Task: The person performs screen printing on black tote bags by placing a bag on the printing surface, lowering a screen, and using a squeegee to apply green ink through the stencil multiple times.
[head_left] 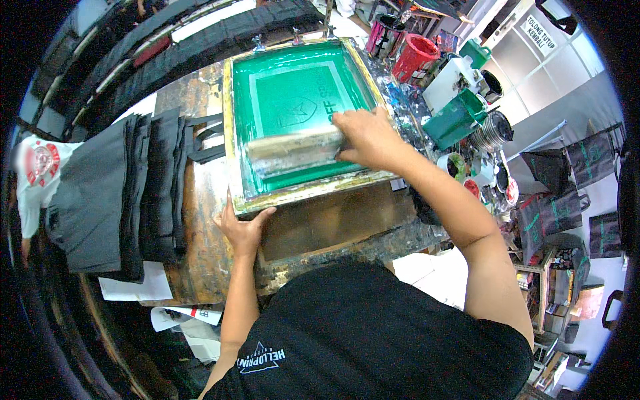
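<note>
A screen printing frame (230, 127) with a green mesh lies on the worktable, hinged by clamps at its far edge. My right hand (370, 140) grips the right end of a wooden squeegee (293, 150), which stands across the near half of the mesh and is slightly blurred. Green ink (287, 181) lies on the mesh nearer to me than the squeegee. At the frame's near left corner, my left hand (243, 230) has thumb and fingers spread against the edge, gripping nothing. Beyond the squeegee, a crest and lettering show in the mesh.
Stacked black fabric bags (120, 193) cover the table's left side. Along the right stand a red bucket (415, 59), a green container (457, 119) and several ink tubs. Printed black bags (593, 153) hang at the far right. Another person in a white shirt (43, 173) is at the left edge.
</note>
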Available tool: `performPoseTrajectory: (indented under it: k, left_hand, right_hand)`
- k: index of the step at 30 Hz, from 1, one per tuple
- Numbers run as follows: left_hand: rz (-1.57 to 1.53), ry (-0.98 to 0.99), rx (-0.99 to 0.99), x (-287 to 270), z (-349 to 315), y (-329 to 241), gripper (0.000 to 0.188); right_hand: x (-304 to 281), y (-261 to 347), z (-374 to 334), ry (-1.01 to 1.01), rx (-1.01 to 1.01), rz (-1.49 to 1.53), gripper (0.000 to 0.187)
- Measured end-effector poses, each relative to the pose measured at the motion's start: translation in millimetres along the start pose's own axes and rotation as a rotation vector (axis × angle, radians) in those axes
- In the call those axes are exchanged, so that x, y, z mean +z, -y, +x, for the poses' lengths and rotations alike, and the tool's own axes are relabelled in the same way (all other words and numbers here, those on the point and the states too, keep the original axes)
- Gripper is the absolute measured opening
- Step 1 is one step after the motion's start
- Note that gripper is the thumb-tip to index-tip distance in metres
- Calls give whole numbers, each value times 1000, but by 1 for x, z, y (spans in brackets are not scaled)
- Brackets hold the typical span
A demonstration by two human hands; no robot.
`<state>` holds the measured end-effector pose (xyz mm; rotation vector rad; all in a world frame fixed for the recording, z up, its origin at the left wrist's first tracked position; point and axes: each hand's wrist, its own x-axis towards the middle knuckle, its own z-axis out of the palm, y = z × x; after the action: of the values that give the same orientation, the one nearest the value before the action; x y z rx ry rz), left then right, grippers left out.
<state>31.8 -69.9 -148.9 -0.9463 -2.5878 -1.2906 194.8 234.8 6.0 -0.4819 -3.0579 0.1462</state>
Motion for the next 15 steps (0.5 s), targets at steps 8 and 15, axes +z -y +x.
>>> performPoseTrajectory:
  k: [8,15]
  left_hand:
    - [-2,25,-35,0,-2,7,114]
    - [16,13,75,-1,-3,11,118]
  right_hand:
    - [36,-8,27,-207,-53,-107,67]
    - [53,-83,165,-237,-73,-134,65]
